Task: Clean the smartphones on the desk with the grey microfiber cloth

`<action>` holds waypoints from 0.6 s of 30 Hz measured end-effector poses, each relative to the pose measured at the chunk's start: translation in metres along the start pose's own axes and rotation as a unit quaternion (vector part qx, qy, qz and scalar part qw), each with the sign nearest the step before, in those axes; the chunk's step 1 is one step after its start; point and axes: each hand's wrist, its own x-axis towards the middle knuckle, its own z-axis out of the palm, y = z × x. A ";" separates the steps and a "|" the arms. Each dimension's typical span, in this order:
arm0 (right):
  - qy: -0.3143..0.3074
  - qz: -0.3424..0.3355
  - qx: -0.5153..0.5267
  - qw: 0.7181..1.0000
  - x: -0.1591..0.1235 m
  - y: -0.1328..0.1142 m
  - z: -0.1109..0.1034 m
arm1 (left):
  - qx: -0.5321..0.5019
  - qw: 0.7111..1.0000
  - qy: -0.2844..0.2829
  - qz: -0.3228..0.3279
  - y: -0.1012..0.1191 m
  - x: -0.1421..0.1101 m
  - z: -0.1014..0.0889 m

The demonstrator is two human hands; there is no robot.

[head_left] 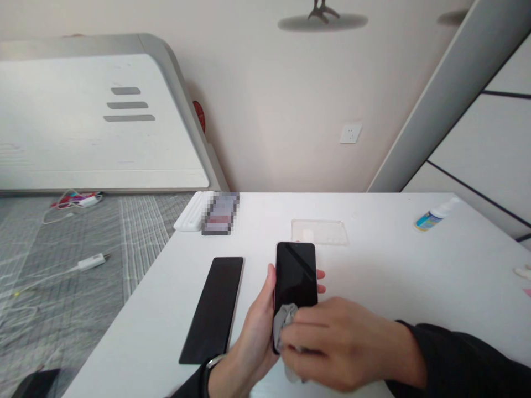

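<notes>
My left hand (253, 331) grips a black phone (295, 273) from below, thumb on its left edge and fingertips showing on its right edge, screen facing up. My right hand (340, 342) is closed on a small grey cloth (284, 320) and presses it against the lower part of the phone's screen. Both hands hover just above the white table (373, 265). The lower end of the phone is hidden behind my right hand.
A long flat black slab (215, 307) lies on the table left of my hands. A clear phone case (319, 231) lies beyond the phone. A small spray bottle (433, 216) lies at the far right. A white case (191, 213) sits at the far left edge. Bed with cables left.
</notes>
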 end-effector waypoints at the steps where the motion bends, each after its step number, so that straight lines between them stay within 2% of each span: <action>1: 0.018 0.014 -0.018 1.000 -0.001 0.007 -0.004 | -0.007 1.000 0.002 -0.002 0.000 0.000 0.000; 3: 0.061 0.059 -0.055 0.995 -0.004 0.023 -0.011 | -0.018 1.000 -0.007 -0.014 0.000 0.000 0.000; 5: 0.083 0.073 -0.060 0.992 -0.006 0.032 -0.011 | -0.031 0.999 -0.010 -0.019 0.000 0.001 -0.001; 10: 0.033 -0.038 0.008 0.999 -0.004 0.023 0.001 | -0.067 0.996 0.005 -0.051 0.000 0.003 -0.003; 15: 0.061 0.038 -0.028 0.997 -0.004 0.028 -0.004 | -0.047 0.998 0.009 -0.029 -0.001 0.003 -0.003; 18: 0.071 -0.019 -0.012 0.997 -0.003 0.020 0.001 | -0.045 0.998 0.002 -0.052 0.001 0.002 -0.005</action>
